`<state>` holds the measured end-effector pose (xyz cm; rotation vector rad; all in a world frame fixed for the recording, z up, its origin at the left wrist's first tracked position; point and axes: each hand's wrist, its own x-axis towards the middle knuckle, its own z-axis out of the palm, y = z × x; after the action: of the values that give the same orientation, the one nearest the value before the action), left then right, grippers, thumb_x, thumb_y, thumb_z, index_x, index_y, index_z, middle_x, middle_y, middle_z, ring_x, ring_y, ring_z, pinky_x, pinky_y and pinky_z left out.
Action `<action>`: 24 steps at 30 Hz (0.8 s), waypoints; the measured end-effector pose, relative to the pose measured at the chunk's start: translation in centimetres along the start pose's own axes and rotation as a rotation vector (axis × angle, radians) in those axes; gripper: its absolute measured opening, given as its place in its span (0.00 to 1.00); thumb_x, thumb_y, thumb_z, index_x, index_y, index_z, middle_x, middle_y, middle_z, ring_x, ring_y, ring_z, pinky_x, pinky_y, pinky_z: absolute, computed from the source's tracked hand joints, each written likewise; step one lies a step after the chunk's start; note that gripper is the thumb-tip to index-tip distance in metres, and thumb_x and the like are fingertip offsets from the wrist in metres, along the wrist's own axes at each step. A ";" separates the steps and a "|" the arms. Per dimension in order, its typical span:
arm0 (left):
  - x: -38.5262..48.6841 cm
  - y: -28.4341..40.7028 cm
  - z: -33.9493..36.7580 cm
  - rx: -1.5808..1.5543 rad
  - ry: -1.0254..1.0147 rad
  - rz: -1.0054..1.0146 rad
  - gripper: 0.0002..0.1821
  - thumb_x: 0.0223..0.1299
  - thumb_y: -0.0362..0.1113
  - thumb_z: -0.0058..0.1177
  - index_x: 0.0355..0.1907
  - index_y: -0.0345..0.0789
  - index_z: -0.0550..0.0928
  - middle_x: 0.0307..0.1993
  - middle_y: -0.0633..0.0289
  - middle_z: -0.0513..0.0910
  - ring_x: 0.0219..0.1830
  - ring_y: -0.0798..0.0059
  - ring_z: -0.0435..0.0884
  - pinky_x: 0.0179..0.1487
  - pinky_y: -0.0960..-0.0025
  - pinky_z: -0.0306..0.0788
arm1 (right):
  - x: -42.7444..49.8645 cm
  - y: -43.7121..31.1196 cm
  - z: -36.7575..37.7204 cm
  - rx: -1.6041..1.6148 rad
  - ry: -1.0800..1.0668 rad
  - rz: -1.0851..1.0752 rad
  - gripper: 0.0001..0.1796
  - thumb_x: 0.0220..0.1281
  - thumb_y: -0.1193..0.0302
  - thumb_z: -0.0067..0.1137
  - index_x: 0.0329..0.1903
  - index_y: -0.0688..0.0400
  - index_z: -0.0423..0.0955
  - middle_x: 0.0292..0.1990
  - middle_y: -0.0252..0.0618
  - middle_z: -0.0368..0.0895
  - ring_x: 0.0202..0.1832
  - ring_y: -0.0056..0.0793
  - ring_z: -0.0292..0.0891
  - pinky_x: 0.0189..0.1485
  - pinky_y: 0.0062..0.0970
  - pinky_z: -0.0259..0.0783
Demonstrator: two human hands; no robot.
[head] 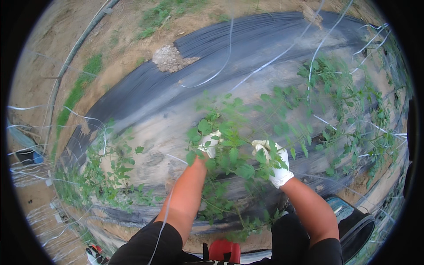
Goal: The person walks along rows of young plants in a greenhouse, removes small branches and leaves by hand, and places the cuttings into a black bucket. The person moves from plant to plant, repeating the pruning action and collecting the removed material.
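Both of my hands wear white gloves and reach into a leafy green tomato plant [232,142] in front of me. My left hand [210,144] is partly hidden behind leaves at the plant's left side; its fingers cannot be made out. On the right, my right hand [273,159] has its fingers curled in beside a stem, partly covered by leaves. Whether it grips the stem does not show. The plant stands on a bed covered with dusty black plastic mulch film [152,145].
White twine [265,66] hangs over the bed in several strands. More tomato plants grow left [112,169] and right [351,96]. A black bucket [354,232] stands by my right arm, a red object [224,250] below me. A clump of soil [170,59] lies on the film.
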<state>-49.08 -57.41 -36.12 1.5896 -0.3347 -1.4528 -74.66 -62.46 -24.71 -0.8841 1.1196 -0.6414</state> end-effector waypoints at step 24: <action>3.3 2.6 2.2 0.764 -0.213 0.205 0.10 0.72 0.37 0.55 0.45 0.34 0.85 0.37 0.60 0.87 0.37 0.61 0.85 0.40 0.57 0.77 | 0.0 2.6 -0.1 -0.042 -0.131 -0.061 0.15 0.75 0.77 0.59 0.60 0.62 0.81 0.45 0.28 0.85 0.41 0.12 0.74 0.45 0.17 0.71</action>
<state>-49.21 -62.13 -35.98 1.9006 -1.2569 -1.4102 -74.69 -61.12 -26.94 -0.9856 0.9947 -0.6032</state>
